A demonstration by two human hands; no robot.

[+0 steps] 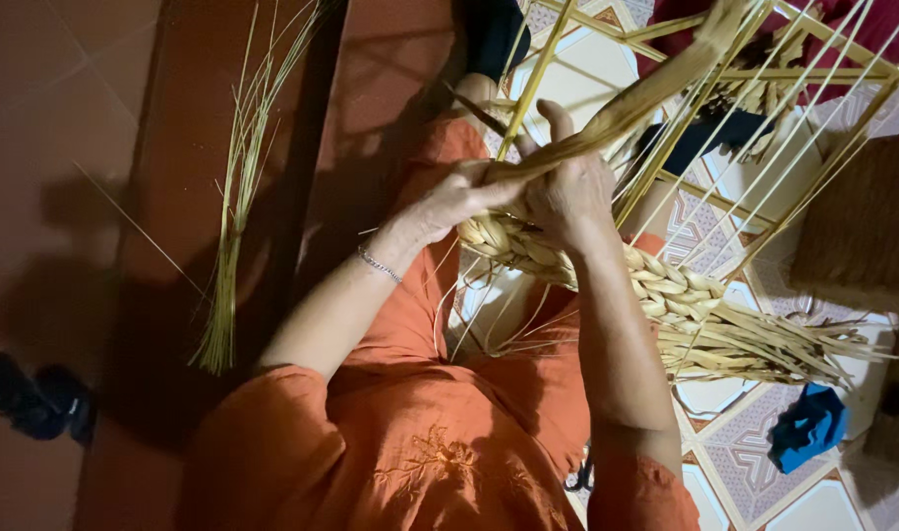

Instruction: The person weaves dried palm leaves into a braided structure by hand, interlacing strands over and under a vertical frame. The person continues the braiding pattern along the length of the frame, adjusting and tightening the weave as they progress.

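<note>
We're looking down at a reddish tiled floor (66,118) on the left, giving way to patterned tiles (745,462) on the right. Far left, low on the floor, a pair of dark sandals (31,395) sits in shadow. Next along, a loose bundle of pale green reeds (235,187) lies on a long brown plank (189,147), its stalks fanning out at the top and gathered at the bottom end.

Into the middle now: the person in an orange embroidered garment (410,442), a thin silver bracelet (379,264) on the left wrist. The left hand (456,200) is closed, fingers pinching a twisted flat strand (627,106) of straw-coloured fibre that runs up and away to the upper right. Right beside it, touching it, the right hand (570,189) is clenched around the same strand, thumb sticking up, and pressing down on the top edge of the woven piece (666,295).

That woven piece lies across the lap, a thick plaited band of straw running down to the right, where its loose ends splay out. Thin upright stalks (764,138) rise from it towards a pale frame at the top right. As a container it's only part-made, and I can't tell if anything sits inside.

Further right, a blue cloth (809,426) lies crumpled on the patterned tiles. Far right, a brown woven mat or basket side (868,226) fills the edge.
</note>
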